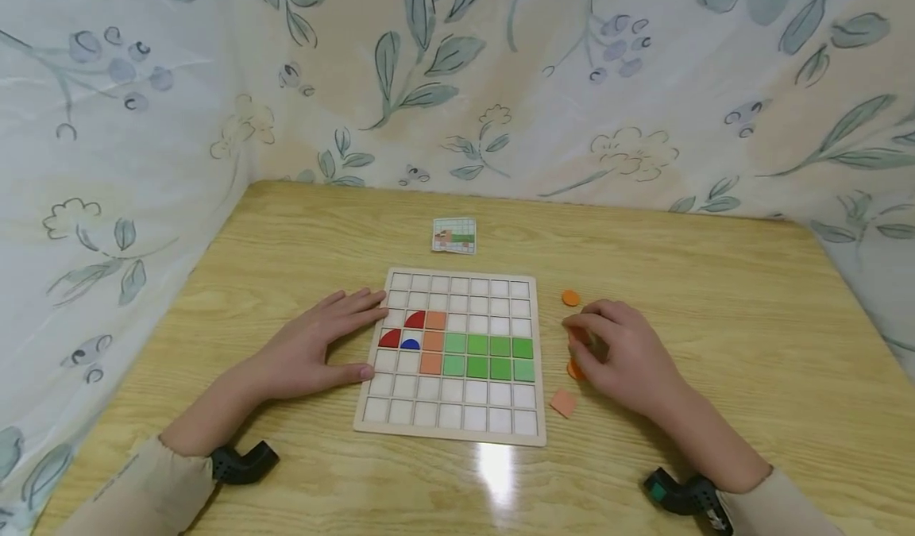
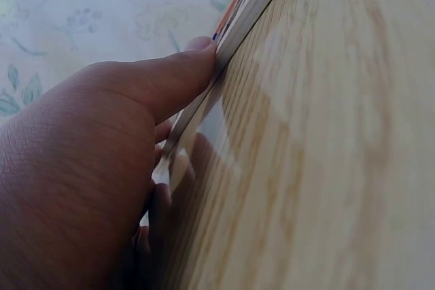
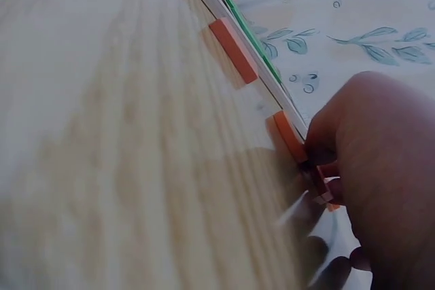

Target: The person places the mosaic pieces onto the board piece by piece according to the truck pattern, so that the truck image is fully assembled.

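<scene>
A square wooden grid board (image 1: 450,438) lies flat on the table. Along its left edge my left hand (image 1: 303,351) rests with fingers spread, fingertips and thumb touching the rim. Beyond the board's right side, my right hand (image 1: 629,357) pinches a small reddish tile (image 3: 318,180) low over the table; its exact shape is hidden by the fingers. An orange disc (image 1: 575,370) lies by the right thumb, partly covered. The board carries green squares (image 1: 499,346), salmon squares (image 1: 433,341), red quarter circles (image 1: 389,338) and a blue half circle (image 1: 410,345).
Another orange disc (image 1: 570,298) lies above the right hand, and a loose salmon square (image 1: 563,402) below it. Behind the board sits a small stack of pattern cards (image 1: 453,236). A leaf-patterned cloth (image 1: 457,75) hangs at the wooden table's (image 1: 300,226) back edge.
</scene>
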### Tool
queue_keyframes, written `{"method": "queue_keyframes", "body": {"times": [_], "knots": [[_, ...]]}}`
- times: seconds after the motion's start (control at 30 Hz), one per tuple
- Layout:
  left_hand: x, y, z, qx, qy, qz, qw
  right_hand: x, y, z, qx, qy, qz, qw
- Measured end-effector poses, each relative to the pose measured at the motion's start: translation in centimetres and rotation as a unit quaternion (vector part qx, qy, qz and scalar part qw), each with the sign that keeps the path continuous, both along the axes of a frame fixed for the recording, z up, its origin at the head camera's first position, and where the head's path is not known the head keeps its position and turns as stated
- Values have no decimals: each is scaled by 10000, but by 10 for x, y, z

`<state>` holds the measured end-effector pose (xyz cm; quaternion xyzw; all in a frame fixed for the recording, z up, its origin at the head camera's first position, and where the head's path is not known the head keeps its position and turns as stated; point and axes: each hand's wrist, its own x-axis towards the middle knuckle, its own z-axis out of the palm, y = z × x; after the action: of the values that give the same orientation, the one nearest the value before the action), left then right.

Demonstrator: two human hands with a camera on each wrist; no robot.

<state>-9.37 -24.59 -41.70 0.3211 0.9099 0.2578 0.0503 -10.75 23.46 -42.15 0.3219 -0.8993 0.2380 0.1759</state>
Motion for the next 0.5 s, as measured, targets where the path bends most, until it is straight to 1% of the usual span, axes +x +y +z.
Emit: {"method": "queue_keyframes", "body": {"times": [0.17,0.33,0.5], "knots": [[-1,1,2,-7,3,-31,10000,-3,4,-2,-130,4,74,9999],[-1,3,5,-12,-17,-52,10000,-4,5,-3,-209,41,151,9997],[0,1,3,-10,-14,-33,10000,-5,3,-3,-201,122,177,9996]]}}
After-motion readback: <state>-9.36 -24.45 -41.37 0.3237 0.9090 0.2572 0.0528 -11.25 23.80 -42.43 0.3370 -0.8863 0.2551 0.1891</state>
